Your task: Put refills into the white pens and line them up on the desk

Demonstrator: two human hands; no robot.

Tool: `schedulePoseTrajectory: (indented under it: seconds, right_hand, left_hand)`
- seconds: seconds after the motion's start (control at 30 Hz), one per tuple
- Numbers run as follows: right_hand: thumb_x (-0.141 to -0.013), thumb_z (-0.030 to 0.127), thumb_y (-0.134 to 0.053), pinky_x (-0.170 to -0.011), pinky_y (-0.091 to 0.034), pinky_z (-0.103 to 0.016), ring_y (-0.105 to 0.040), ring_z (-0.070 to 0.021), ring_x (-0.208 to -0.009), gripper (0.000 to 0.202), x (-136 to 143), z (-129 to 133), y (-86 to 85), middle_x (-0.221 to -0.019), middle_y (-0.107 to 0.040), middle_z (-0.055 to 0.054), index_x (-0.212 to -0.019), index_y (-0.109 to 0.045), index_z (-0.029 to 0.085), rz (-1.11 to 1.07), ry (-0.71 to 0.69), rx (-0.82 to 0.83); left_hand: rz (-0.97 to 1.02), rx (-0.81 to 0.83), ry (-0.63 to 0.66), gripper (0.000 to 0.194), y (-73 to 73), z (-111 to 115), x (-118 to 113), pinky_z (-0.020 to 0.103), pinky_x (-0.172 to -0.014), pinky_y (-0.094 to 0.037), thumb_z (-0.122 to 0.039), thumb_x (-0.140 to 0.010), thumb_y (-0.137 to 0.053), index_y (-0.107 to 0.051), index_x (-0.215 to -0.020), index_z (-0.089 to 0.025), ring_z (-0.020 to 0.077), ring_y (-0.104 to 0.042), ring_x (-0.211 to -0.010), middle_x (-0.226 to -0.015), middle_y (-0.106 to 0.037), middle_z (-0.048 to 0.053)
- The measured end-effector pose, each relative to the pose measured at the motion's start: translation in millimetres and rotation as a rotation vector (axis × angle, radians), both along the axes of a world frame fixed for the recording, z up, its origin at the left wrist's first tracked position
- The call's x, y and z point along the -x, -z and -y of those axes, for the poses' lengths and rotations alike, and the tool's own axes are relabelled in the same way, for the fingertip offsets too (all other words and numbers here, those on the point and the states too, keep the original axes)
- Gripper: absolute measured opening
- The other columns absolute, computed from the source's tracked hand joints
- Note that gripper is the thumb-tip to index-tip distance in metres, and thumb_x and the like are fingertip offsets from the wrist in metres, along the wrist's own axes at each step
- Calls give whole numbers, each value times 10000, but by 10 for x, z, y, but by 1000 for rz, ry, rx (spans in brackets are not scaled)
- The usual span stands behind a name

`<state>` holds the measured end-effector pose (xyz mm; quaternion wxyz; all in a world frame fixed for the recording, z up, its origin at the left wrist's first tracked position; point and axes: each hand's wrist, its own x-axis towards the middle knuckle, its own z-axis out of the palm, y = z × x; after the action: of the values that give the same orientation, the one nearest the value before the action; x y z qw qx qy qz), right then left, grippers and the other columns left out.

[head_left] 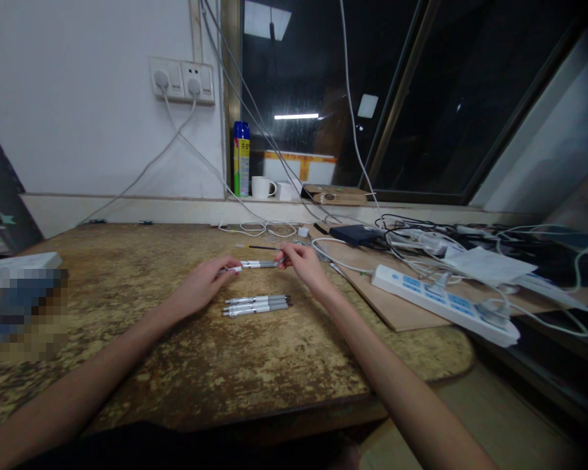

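My left hand (206, 282) is closed, its thumb and fingers pinching a short white pen part (234, 269). Opposite it, my right hand (298, 260) has its fingers curled together. A thin dark pen refill (262, 247) reaches left from these fingers; the grip on it is partly hidden. Between the hands lie grey-and-white pens (257, 264), whose right ends meet my right fingertips. Closer to me, several similar pens (257, 305) rest side by side on the worn wooden table (215, 365).
A white power strip (445, 303) and a brown board (367, 294) lie at right, with tangled cables (421, 232) behind. On the windowsill stand a spray can (242, 160) and a white mug (262, 187). A blurred-out object (22, 303) is at the left edge.
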<state>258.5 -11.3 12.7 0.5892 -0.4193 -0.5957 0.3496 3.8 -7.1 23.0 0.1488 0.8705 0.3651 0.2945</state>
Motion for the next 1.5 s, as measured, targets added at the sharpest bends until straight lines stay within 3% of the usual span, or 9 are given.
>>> schedulePoseTrajectory:
  seconds: [0.47,0.7,0.93,1.13,1.5]
  right_hand:
    - [-890,686,-530,-560,-410,-280,-539,-144,-522,612,-31,-15,16,-584,-646,-69,-606,-670,162,31,-9,0]
    - [-877,620,-591,-583,-427,-278,-558,-151,-552,522,-25,1,2,-598,-639,-53,-629,-672,167,18,-20,-4]
    - [-850,570,-633,-680,-477,-288,-597,-163,-650,416,-49,-37,26,-723,-686,-44,-701,-665,183,30,-13,-28]
    - [-836,490,-665,-758,-486,-300,-630,-178,-730,310,-45,-52,44,-757,-698,-38,-771,-675,187,102,6,-68]
    - [-838,408,-656,-707,-448,-279,-611,-167,-707,226,-45,-43,73,-750,-689,-17,-836,-685,184,213,47,-90]
  left_hand:
    - [64,39,28,331,60,-79,16,412,-963,-472,-431,-1011,-473,-692,-1157,-231,261,-655,-1060,-1157,-730,70]
    - [218,106,13,299,67,-141,26,405,-1025,-446,-398,-996,-488,-697,-1134,-235,248,-643,-1108,-1155,-728,62]
    - [296,99,-32,343,22,-145,33,383,-1028,-450,-468,-969,-534,-694,-1122,-207,256,-639,-1116,-1165,-727,62]
    - [289,100,-55,364,8,-158,46,398,-1041,-446,-476,-968,-528,-702,-1122,-196,262,-642,-1122,-1176,-728,72]
    - [269,111,-56,341,4,-153,44,390,-1038,-449,-468,-969,-520,-712,-1090,-214,258,-647,-1115,-1156,-739,68]
